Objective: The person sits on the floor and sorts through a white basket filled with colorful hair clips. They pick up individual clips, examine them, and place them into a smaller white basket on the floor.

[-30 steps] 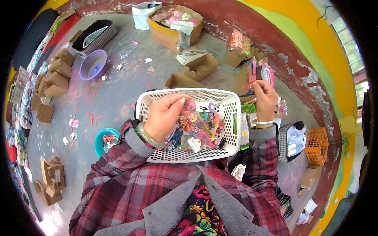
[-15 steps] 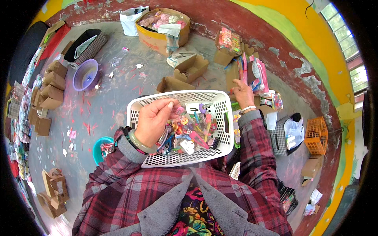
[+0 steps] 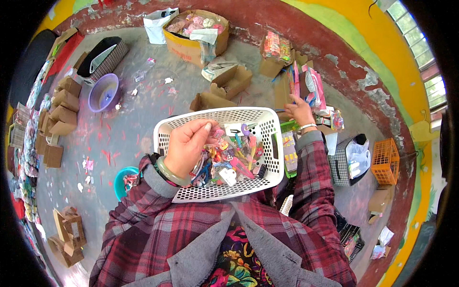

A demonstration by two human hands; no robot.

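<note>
A white perforated plastic basket (image 3: 224,197) sits at my lap, heaped with small colourful hair accessories (image 3: 232,158). Over its left side, my left hand (image 3: 185,147) is closed in a pinch. A small pink piece shows at its fingertips, too little to name. Beyond the basket's right rim, my right hand (image 3: 301,113) reaches out with its fingers apart and nothing visible in them. It is beside a cardboard box (image 3: 283,91) with pink packets (image 3: 314,88) in and around it. A green tray (image 3: 289,148) of small yellowish packs lies below my right wrist.
Open cardboard boxes (image 3: 232,81) lie just ahead, with a large carton (image 3: 191,50) of pink items behind. On the left are a purple basin (image 3: 104,93), a teal bowl (image 3: 123,178) and a row of boxes (image 3: 63,117). An orange crate (image 3: 385,160) stands at right.
My right hand has shifted slightly right and down, back from the pink packets, uncovering more of the green tray. The left hand keeps its pinch over the basket.
</note>
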